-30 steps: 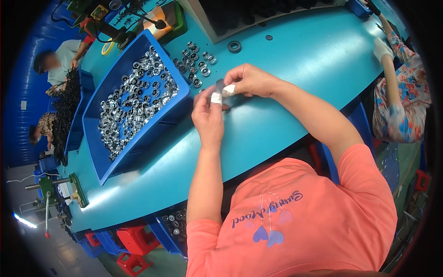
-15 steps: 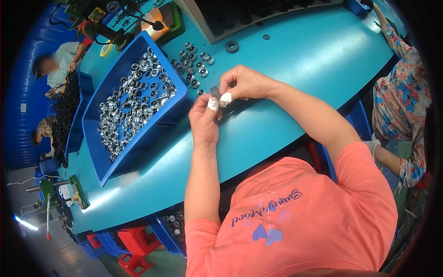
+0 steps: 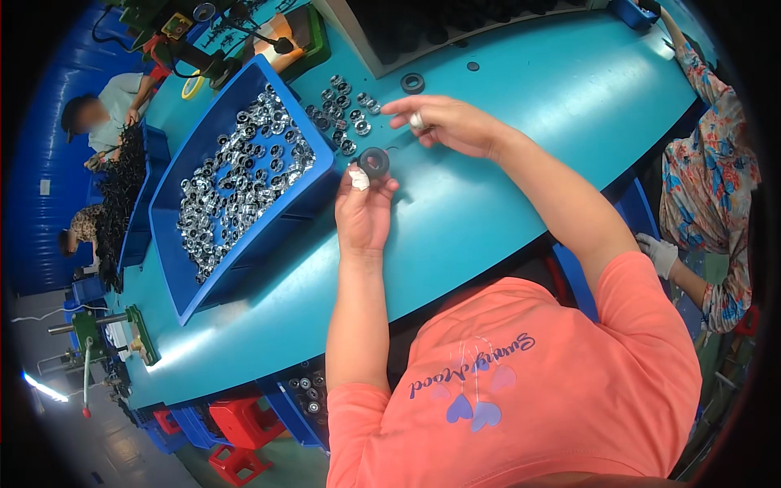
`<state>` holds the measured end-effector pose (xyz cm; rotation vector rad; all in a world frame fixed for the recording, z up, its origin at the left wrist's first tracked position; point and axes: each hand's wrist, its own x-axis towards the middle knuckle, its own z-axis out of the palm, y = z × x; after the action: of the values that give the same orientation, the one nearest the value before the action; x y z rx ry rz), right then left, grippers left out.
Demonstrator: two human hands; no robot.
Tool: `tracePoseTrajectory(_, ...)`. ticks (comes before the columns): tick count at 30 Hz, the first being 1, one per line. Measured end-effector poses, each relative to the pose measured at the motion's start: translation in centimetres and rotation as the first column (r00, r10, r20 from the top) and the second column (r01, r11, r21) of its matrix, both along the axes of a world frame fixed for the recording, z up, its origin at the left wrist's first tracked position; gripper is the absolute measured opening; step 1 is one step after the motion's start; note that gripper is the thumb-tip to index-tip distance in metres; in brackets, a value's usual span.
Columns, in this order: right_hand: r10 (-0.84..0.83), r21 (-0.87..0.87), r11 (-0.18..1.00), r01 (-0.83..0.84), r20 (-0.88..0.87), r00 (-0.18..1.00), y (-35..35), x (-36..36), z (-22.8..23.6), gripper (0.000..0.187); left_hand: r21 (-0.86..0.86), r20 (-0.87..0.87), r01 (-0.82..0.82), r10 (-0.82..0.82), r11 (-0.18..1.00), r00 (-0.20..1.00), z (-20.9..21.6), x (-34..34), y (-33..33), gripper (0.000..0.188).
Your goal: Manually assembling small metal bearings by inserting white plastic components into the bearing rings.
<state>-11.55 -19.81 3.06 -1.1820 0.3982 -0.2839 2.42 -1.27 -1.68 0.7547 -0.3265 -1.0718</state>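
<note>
My left hand (image 3: 364,207), its thumb wrapped in white tape, holds a black rubber ring (image 3: 374,163) like a small tyre, tilted so its round face shows. Apart from it, to the right and a little farther off, my right hand (image 3: 452,125) hovers over the table with fingers stretched out and nothing in them. White tape covers one of its digits too. Several small shiny round parts (image 3: 360,128), silvery with dark centres, lie loose just left of the right fingertips. Beyond that hand, a second black ring (image 3: 412,82) lies flat.
A blue bin (image 3: 244,252) full of the same shiny parts stands left on the turquoise table (image 3: 480,211). Green machinery (image 3: 175,41) rises at the far left, and a grey-framed box (image 3: 358,41) stands at the back. Co-workers sit left and right; one gloved hand (image 3: 657,254) shows.
My right hand has let go and moved away to the right, its fingers opening. The black ring stays in my left hand and has turned to show its face.
</note>
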Motion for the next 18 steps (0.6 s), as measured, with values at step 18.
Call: tracePoseTrajectory(18, 0.049, -0.297, 0.955, -0.009, 0.127, 0.991, 1.7, 0.3, 0.1, 0.032, -0.059, -0.081, 0.048, -0.053, 0.997, 0.995, -0.5, 0.2, -0.2, 0.023)
